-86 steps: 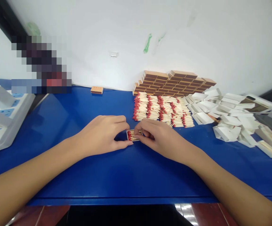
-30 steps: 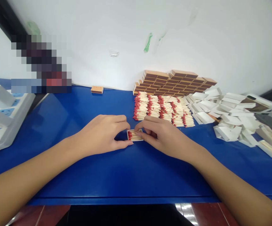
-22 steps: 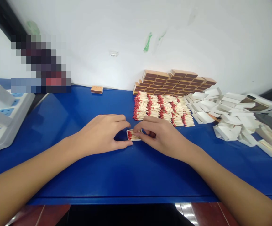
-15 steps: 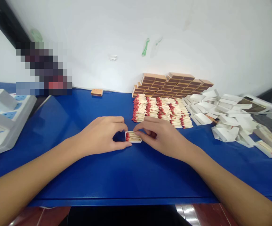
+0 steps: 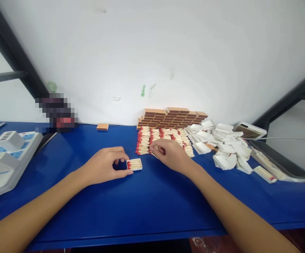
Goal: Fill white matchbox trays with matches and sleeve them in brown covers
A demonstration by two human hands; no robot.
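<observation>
My left hand (image 5: pixel 107 165) grips the left end of a small white matchbox tray (image 5: pixel 141 165) between thumb and fingers. Red-headed matches (image 5: pixel 134 163) lie in the tray, heads to the left. At the near edge of a wide pile of loose matches (image 5: pixel 143 140), my right hand (image 5: pixel 172 156) is closed in a pinch. A match stick or two show just under its fingertips; how many it holds is hidden. The right hand covers part of the pile.
Behind the pile, closed matchboxes (image 5: pixel 152 121) are stacked against the wall. Empty white trays (image 5: pixel 225 149) lie heaped at the right, near a filled tray (image 5: pixel 265 174) and a phone (image 5: pixel 250 130). A single matchbox (image 5: pixel 102 127) lies far left; a power strip (image 5: pixel 33 154) sits at left.
My right hand has left the tray and moved to the match pile. My left hand still grips the tray. The camera view has shifted, with more wall showing.
</observation>
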